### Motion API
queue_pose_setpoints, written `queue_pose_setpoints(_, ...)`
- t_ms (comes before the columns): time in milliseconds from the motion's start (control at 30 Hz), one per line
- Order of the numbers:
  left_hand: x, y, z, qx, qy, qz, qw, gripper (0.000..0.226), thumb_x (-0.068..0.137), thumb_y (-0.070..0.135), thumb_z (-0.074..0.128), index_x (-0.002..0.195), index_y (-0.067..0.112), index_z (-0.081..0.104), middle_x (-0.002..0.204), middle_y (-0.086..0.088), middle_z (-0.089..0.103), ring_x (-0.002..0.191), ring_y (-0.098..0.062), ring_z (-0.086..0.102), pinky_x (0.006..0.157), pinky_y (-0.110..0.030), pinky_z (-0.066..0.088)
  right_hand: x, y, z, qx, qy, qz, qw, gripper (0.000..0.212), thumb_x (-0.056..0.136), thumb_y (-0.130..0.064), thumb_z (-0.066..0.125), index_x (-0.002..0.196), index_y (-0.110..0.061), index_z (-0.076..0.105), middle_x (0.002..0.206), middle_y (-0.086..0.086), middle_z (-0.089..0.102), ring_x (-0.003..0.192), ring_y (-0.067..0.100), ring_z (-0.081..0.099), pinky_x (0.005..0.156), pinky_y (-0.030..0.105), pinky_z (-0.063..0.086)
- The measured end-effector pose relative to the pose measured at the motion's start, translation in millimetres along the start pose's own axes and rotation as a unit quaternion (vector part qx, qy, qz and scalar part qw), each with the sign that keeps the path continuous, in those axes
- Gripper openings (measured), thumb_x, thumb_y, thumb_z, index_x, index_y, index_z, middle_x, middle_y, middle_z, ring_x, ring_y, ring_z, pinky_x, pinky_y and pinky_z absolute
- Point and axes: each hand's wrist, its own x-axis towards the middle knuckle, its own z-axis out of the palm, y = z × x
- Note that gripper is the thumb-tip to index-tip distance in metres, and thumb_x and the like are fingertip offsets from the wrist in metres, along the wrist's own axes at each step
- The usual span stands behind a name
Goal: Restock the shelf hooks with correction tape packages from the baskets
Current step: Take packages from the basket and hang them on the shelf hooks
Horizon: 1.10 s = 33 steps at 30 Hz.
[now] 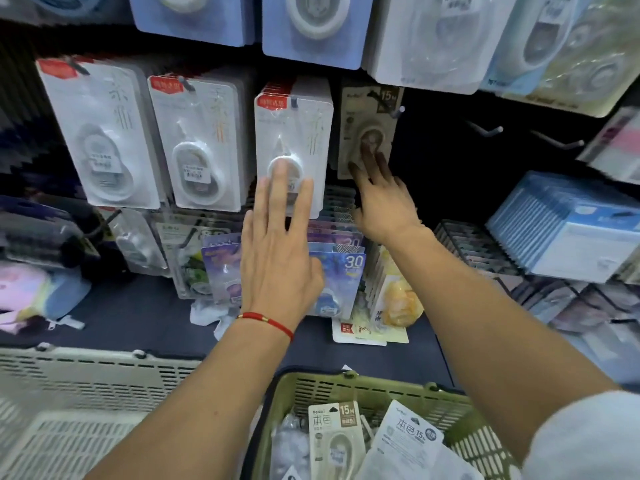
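Nearest the camera, a green basket point(446, 398) holds more correction tape packages; one beige card point(335, 439) reads "15M", a white one point(408, 441) beside it "15" as well. A pale empty basket point(86, 382) sits to its left.

Above, the left hand point(277, 244) lies flat with straight fingers point(278, 188) pressing a white correction tape pack point(294, 133) on its hook. The right hand point(381, 199) reaches further, extended fingers touching the beige 15M package point(369, 133) hanging on the next hook point(396, 110); it seems seated.

By my reading, this is the settling step of one hanging. Next comes another beige card from the green basket. Bare hooks point(485, 130) wait at the right. Lower cards read "30" point(349, 268).
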Motion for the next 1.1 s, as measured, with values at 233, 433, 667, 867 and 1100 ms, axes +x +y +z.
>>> queue_pose_setpoints(233, -15.2, -0.7, -15.8, -0.034, -0.018, -0.018, 0.999, 0.090, 0.076, 0.004, 0.065, 0.160, 0.014, 0.036, 0.170, -0.023, 0.011, 0.156, -0.044, 0.014, 0.122, -0.055, 0.030, -103.6, 20.1, 0.6, 0.151, 0.014, -0.012, 0.988, 0.056, 0.098, -0.015, 0.057, 0.153, -0.014, 0.046, 0.160, 0.009, 0.041, 0.143, 0.031, 0.043, 0.111, 0.041, 0.040)
queue_pose_setpoints(433, -54.5, 3.3, -14.1, 0.028, -0.257, 0.023, 0.966, 0.061, 0.089, 0.018, 0.065, 0.149, 0.015, 0.052, 0.144, -0.015, 0.049, 0.136, -0.038, 0.039, 0.114, -0.045, 0.036, -221.0, 34.7, 21.8, 0.095, -0.208, -0.098, 0.968, 0.031, 0.098, -0.019, 0.054, 0.128, -0.021, 0.065, 0.132, 0.002, 0.065, 0.116, 0.028, 0.063, 0.089, 0.042, 0.055)
queue_pose_setpoints(667, -158.1, 27.9, 22.9, 0.095, -0.517, 0.067, 0.848, 0.060, 0.096, 0.034, 0.064, 0.153, 0.028, 0.047, 0.153, -0.009, 0.049, 0.144, -0.033, 0.038, 0.116, -0.050, 0.040, -338.8, 41.6, 99.0, -0.023, -0.444, -0.136, 0.885, 0.088, 0.098, -0.043, 0.067, 0.167, -0.030, 0.015, 0.176, 0.000, 0.007, 0.160, 0.024, 0.017, 0.124, 0.047, 0.030)
queue_pose_setpoints(867, -211.8, 37.6, 41.5, 0.009, -0.571, 0.016, 0.820, 0.055, 0.102, 0.034, 0.060, 0.154, 0.025, 0.046, 0.159, -0.008, 0.046, 0.148, -0.029, 0.037, 0.119, -0.042, 0.037, -375.2, 42.4, 120.0, 0.043, -0.289, -0.125, 0.948, 0.055, 0.100, -0.017, 0.065, 0.152, -0.027, 0.049, 0.157, 0.000, 0.051, 0.148, 0.023, 0.041, 0.122, 0.040, 0.021)
queue_pose_setpoints(1100, -201.5, 60.5, 40.4, -0.118, -0.483, -0.021, 0.867, 0.056, 0.096, 0.040, 0.073, 0.147, 0.025, 0.055, 0.139, -0.005, 0.066, 0.130, -0.028, 0.058, 0.102, -0.037, 0.050, -329.5, 41.2, 39.2, 0.321, -0.128, -0.052, 0.937, 0.008, 0.095, -0.022, 0.076, 0.097, -0.017, 0.082, 0.090, -0.005, 0.077, 0.085, 0.013, 0.066, 0.081, 0.030, 0.049)
